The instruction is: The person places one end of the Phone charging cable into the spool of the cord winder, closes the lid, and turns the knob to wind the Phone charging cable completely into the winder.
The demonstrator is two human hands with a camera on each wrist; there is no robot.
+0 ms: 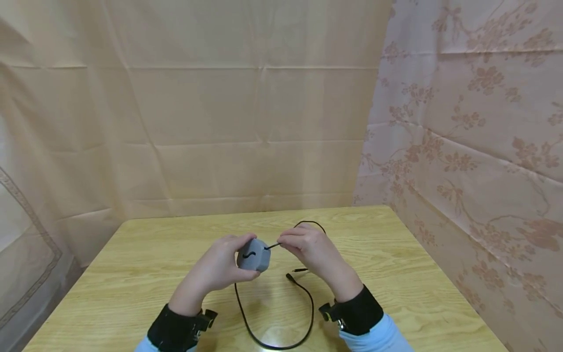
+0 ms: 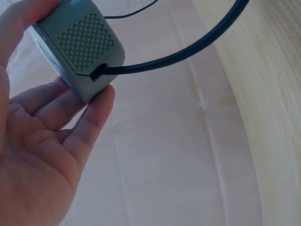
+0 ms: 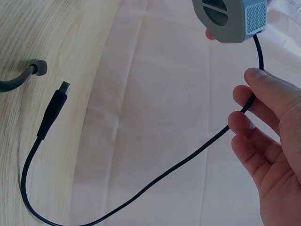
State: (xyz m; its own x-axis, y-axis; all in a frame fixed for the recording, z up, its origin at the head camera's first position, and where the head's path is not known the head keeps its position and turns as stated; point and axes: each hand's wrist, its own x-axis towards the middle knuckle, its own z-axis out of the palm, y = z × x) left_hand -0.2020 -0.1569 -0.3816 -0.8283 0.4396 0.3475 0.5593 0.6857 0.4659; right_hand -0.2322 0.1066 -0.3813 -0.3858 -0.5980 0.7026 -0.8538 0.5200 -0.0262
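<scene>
A grey cable winder (image 1: pixel 257 261) with an S-shaped slot in its face is gripped between the thumb and fingers of my left hand (image 1: pixel 215 264), raised over the table. Diamond-textured sides show on the winder (image 2: pixel 87 42) in the left wrist view. A black cable (image 1: pixel 311 308) comes out of it on two sides. My right hand (image 1: pixel 314 249) pinches one run of the cable (image 3: pixel 260 52) between thumb and forefinger, a short way from the winder. The other run loops down over the table. The cable's slim metal-tipped plug (image 3: pixel 54 110) and its thicker end (image 3: pixel 38 67) lie close together.
Underneath is a light wood-grain table (image 1: pixel 145 274). A beige curtain (image 1: pixel 220 122) hangs behind it, and a floral curtain (image 1: pixel 475 161) hangs along the right side. Black bands (image 1: pixel 362 310) with small cameras circle both wrists.
</scene>
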